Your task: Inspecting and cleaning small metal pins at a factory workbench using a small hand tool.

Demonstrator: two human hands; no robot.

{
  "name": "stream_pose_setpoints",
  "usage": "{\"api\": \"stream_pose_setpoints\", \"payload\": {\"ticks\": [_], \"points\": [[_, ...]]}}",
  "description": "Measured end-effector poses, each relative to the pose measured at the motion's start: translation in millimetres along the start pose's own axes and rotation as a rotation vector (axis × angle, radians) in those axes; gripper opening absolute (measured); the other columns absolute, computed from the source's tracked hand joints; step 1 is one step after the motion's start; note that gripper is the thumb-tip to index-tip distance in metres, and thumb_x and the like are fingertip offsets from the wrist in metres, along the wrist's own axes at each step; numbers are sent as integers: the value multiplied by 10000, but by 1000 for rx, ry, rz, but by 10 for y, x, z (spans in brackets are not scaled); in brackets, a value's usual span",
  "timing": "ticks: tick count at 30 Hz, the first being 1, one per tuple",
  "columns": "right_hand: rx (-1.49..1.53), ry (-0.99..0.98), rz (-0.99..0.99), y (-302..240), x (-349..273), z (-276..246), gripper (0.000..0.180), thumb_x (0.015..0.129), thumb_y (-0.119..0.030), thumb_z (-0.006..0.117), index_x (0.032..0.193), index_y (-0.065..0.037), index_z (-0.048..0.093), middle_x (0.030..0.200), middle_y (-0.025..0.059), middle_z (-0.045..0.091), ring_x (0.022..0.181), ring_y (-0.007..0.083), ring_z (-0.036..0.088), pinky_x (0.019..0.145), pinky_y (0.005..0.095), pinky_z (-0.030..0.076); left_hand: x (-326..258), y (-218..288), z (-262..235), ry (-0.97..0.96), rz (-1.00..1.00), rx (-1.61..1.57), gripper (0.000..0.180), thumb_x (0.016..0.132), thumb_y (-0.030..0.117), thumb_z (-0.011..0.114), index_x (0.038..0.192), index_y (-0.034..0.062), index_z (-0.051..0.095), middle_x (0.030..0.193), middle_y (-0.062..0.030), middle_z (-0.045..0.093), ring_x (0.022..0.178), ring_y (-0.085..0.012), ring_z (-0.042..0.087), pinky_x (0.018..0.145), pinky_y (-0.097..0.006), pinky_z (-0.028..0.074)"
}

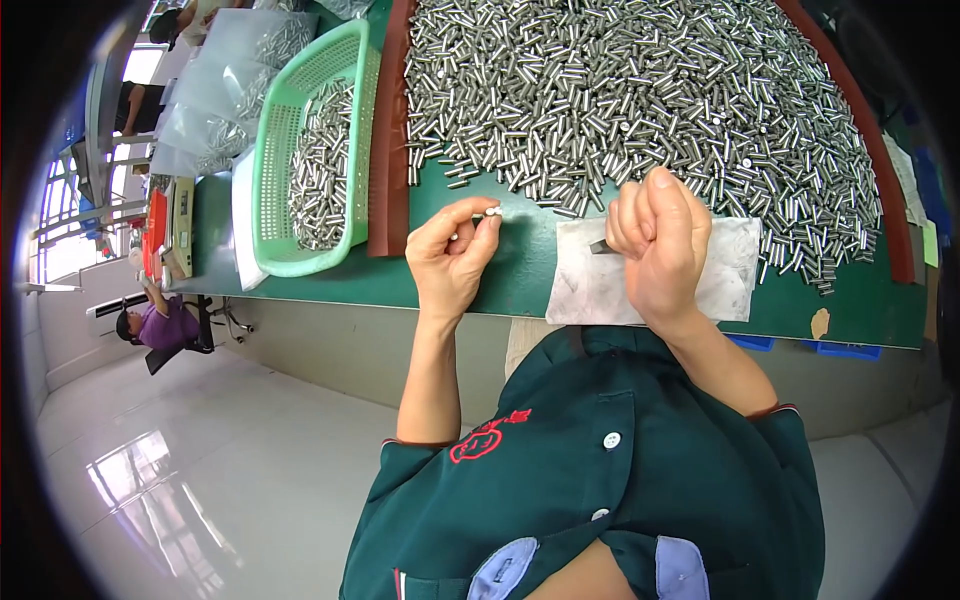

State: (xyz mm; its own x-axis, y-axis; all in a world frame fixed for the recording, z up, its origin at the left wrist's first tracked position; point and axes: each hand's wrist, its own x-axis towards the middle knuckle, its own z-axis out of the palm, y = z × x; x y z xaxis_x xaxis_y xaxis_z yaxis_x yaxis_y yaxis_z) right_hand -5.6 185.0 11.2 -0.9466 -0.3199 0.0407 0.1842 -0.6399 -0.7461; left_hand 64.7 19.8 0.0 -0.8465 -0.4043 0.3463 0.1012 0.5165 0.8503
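Observation:
My left hand [453, 252] pinches a small metal pin [487, 213] between thumb and fingertips, just above the green table [520, 280]. My right hand [660, 240] is closed in a fist over a white cloth [600, 285], with a dark metal piece [598, 246] sticking out of its left side. A large heap of shiny metal pins [620, 100] covers the table right behind both hands.
A green plastic basket [268, 200] holding several pins stands at the left, beside a brown strip [390, 150]. Clear bags of pins [215, 90] lie beyond it. A brown rim [880, 170] borders the heap on the right. Another person [160, 325] sits at far left.

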Motion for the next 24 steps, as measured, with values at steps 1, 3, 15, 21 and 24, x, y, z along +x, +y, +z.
{"api": "stream_pose_setpoints", "payload": {"ticks": [1, 3, 15, 21, 24], "points": [[-31, -7, -7, -1, 1, -2, 359, 899, -197, 320, 558, -92, 285, 459, -1, 277, 382, 58, 180, 371, 217, 177, -5, -23, -3, 8, -4, -36, 131, 687, -52, 612, 810, -7, 615, 533, 71, 354, 470, -1, 245, 416, -166, 191], [-31, -9, -9, 3, 1, -1, 359, 900, -198, 320, 559, -92, 286, 459, -1, 277, 381, 58, 181, 370, 216, 177, -8, -34, -10, 17, -22, -63, 134, 688, -52, 612, 814, -7, 614, 532, 71, 352, 469, -3, 246, 416, -166, 192], [-38, -3, 5, 8, 11, -3, 357, 902, -207, 315, 565, -93, 286, 451, -3, 270, 377, 61, 174, 368, 219, 171, 51, 84, -81, -207, -719, -1162, 106, 836, 123, 490, 825, 17, 487, 738, -36, 438, 566, -67, 336, 493, -193, 299], [35, 7, 24, -4, 4, 9, 353, 890, -171, 351, 556, -80, 284, 460, -13, 287, 409, 50, 211, 380, 213, 193, 43, 96, -40, -231, -840, -1179, 136, 848, 127, 472, 874, -5, 493, 777, -58, 479, 578, -47, 342, 492, -166, 322], [39, 8, 25, 3, 7, 4, 355, 891, -170, 352, 554, -80, 283, 460, -14, 282, 407, 50, 211, 378, 212, 194, 41, 102, -24, -218, -852, -1135, 194, 842, 134, 482, 943, -28, 514, 798, -88, 535, 574, -47, 367, 497, -163, 345]]}}
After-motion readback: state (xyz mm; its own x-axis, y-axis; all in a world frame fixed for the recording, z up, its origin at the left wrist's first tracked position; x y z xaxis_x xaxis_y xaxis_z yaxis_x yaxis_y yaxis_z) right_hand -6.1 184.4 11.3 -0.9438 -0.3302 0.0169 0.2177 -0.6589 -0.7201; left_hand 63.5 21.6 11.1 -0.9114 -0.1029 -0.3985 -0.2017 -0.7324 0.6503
